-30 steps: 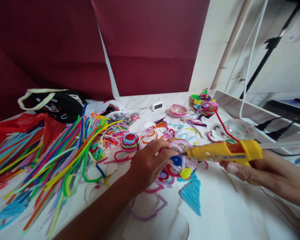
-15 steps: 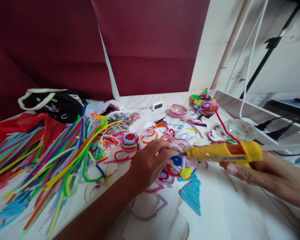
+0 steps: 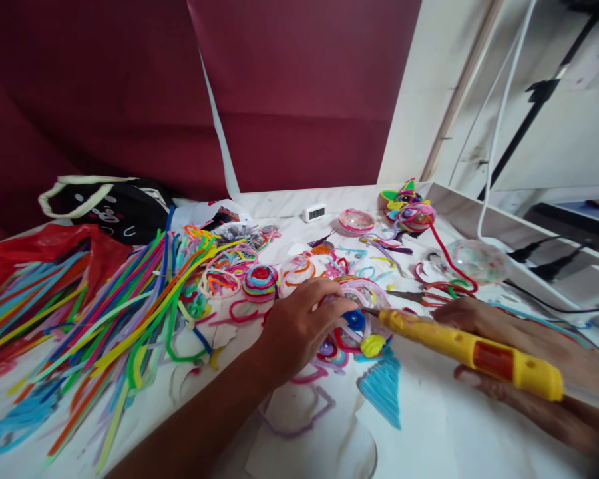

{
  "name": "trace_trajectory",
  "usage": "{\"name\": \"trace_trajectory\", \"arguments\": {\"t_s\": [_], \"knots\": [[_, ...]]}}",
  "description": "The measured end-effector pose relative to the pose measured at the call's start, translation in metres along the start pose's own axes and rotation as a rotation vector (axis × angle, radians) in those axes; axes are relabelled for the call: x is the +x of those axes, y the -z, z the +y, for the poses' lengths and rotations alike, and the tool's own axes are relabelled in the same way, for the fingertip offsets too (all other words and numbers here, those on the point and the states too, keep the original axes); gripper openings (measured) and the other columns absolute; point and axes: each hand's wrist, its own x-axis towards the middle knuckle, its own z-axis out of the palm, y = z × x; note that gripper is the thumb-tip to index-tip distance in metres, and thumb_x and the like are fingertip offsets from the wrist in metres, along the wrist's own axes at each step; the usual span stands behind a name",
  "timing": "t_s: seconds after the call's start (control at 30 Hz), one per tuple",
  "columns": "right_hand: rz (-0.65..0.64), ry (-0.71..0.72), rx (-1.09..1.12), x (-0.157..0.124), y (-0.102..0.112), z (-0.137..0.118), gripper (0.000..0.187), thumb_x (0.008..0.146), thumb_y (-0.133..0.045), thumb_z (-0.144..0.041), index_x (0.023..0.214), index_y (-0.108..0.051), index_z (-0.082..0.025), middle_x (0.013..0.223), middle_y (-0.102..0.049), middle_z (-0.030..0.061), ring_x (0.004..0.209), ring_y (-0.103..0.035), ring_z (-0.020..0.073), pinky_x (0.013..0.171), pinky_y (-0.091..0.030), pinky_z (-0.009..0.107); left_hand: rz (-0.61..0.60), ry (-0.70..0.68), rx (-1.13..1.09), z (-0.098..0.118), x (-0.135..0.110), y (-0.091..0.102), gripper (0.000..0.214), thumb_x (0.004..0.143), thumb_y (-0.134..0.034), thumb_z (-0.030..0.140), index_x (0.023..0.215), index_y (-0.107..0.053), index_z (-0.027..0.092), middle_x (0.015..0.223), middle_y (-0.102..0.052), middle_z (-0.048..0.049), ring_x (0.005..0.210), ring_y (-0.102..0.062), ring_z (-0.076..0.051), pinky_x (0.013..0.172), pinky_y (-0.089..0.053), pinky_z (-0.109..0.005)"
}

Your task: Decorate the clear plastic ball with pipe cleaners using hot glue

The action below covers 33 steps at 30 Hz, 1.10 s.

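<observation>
My left hand (image 3: pixel 297 327) rests curled on a clear round ornament (image 3: pixel 362 299) wrapped in pink and purple pipe cleaners, fingertips pressed by its blue bead (image 3: pixel 354 320). A yellow curl (image 3: pixel 372 345) sits just below the bead. My right hand (image 3: pixel 484 321) is closed round a yellow glue gun (image 3: pixel 472 348) that slants down to the right. The gun's nozzle points left and nearly touches the ornament beside the blue bead. A light-blue pipe-cleaner cone (image 3: pixel 383 388) lies in front of the ornament.
A big heap of coloured pipe cleaners (image 3: pixel 104 319) covers the left of the white table (image 3: pixel 454 432), with a red plastic bag (image 3: pixel 40 249) and a black tote bag (image 3: pixel 112 206) behind. Further back lie a small clock (image 3: pixel 314 212), coiled discs (image 3: pixel 260 279), scissors (image 3: pixel 429 296), a clear ball (image 3: pixel 476 261) and a white cable (image 3: pixel 499 126).
The glue gun's rear end has dropped, so the gun now slants down to the right instead of lying level. My right hand sank with it. My left hand stays on the ornament.
</observation>
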Motion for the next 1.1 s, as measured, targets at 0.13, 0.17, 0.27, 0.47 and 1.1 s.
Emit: {"name": "trace_trajectory", "arguments": {"t_s": [0.13, 0.17, 0.27, 0.47, 1.1], "knots": [[-0.092, 0.188, -0.130, -0.015, -0.005, 0.016, 0.048, 0.084, -0.054, -0.039, 0.131, -0.053, -0.031, 0.128, -0.062, 0.0070, 0.113, -0.061, 0.0304, 0.094, -0.053, 0.038, -0.012, 0.002, 0.015, 0.001, 0.002, 0.002, 0.017, 0.089, -0.055, 0.018, 0.105, -0.062, 0.016, 0.102, -0.063, -0.0094, 0.097, -0.063, -0.017, 0.082, -0.056, -0.031], [-0.117, 0.194, -0.145, -0.019, -0.005, 0.020, 0.050, 0.085, -0.053, -0.038, 0.134, -0.051, -0.032, 0.131, -0.060, 0.0064, 0.117, -0.059, 0.0306, 0.096, -0.052, 0.040, -0.010, 0.003, 0.017, 0.001, 0.002, 0.002, 0.017, 0.089, -0.056, 0.018, 0.105, -0.062, 0.016, 0.102, -0.063, -0.0092, 0.097, -0.063, -0.017, 0.082, -0.056, -0.031], [-0.174, 0.166, -0.157, -0.031, -0.006, 0.028, 0.051, 0.085, -0.049, -0.038, 0.137, -0.047, -0.035, 0.139, -0.053, 0.0048, 0.123, -0.053, 0.0319, 0.098, -0.050, 0.045, -0.006, 0.002, 0.022, 0.001, 0.002, 0.001, 0.017, 0.088, -0.057, 0.017, 0.104, -0.063, 0.016, 0.101, -0.063, -0.0096, 0.096, -0.063, -0.018, 0.082, -0.056, -0.031], [-0.122, 0.181, -0.174, -0.051, -0.013, 0.035, 0.052, 0.083, -0.051, -0.037, 0.134, -0.046, -0.039, 0.139, -0.052, 0.0068, 0.125, -0.051, 0.0361, 0.094, -0.053, 0.049, -0.017, 0.010, 0.033, 0.001, 0.000, 0.000, 0.017, 0.089, -0.056, 0.017, 0.105, -0.062, 0.016, 0.103, -0.063, -0.0099, 0.097, -0.063, -0.018, 0.083, -0.056, -0.032], [-0.212, 0.105, -0.082, -0.045, -0.038, 0.010, 0.034, 0.081, -0.057, -0.024, 0.114, -0.062, -0.026, 0.113, -0.065, 0.0085, 0.094, -0.069, 0.0222, 0.075, -0.061, 0.028, 0.000, -0.007, 0.053, 0.001, -0.003, -0.002, 0.018, 0.088, -0.057, 0.017, 0.106, -0.061, 0.017, 0.105, -0.063, -0.0096, 0.100, -0.062, -0.018, 0.085, -0.055, -0.032]]}}
